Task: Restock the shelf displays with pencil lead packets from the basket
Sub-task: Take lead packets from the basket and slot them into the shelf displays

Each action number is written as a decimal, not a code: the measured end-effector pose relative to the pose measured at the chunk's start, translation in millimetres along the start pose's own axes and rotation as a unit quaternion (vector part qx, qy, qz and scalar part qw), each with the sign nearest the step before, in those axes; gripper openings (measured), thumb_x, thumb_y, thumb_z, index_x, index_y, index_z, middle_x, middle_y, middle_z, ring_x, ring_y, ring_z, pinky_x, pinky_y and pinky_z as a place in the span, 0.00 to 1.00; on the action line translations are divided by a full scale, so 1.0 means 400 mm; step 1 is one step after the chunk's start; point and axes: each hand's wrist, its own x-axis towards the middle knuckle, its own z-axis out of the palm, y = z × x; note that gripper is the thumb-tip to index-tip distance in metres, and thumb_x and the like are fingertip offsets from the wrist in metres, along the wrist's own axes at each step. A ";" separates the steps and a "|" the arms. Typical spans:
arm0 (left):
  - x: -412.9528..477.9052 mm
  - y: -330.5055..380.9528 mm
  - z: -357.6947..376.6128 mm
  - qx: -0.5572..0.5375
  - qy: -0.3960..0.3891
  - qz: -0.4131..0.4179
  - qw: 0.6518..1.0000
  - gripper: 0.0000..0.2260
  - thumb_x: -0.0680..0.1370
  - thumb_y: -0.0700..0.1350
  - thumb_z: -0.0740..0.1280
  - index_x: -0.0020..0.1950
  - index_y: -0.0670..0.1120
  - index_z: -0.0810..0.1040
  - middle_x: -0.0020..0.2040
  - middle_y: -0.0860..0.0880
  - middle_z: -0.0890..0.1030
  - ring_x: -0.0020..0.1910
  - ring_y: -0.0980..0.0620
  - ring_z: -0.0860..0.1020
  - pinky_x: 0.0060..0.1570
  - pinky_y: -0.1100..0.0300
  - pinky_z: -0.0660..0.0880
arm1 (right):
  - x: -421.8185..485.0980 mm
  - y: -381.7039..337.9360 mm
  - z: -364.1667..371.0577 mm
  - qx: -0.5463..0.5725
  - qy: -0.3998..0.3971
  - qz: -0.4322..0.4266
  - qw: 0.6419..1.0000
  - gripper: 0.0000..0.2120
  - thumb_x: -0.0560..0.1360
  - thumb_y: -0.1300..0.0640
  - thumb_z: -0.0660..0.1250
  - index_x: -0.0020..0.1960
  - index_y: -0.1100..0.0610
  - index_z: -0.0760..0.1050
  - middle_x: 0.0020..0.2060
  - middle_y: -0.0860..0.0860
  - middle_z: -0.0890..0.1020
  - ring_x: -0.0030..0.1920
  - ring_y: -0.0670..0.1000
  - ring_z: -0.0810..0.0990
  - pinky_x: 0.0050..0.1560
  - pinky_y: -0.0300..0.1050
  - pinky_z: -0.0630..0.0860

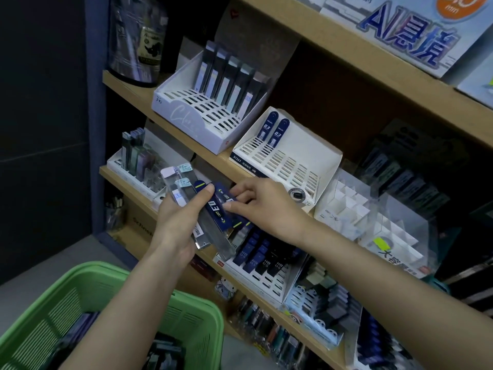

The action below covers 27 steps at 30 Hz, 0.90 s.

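Wooden shelf unit (373, 70) carries white display trays. Green basket (112, 271) sits low left with spare packets (165, 351) inside. Slotted tray (314, 161) just above the hands has two navy 0.3 packs (274, 132) upright at its back left. Left hand (176, 222) has its fingers curled round a fanned bundle of lead packets (181, 188). Right hand (256, 201) pinches a navy 0.3 packet (216, 206) lying on that bundle.
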 end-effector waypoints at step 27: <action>0.004 0.006 0.002 0.009 0.026 -0.033 0.999 0.09 0.75 0.43 0.72 0.53 0.49 0.76 0.48 0.45 0.83 0.43 0.46 0.81 0.23 0.57 0.76 | 0.172 0.113 -0.246 -0.123 0.175 0.067 0.974 0.05 0.82 0.58 0.57 0.51 0.52 0.71 0.50 0.48 0.73 0.49 0.47 0.73 0.52 0.44 0.72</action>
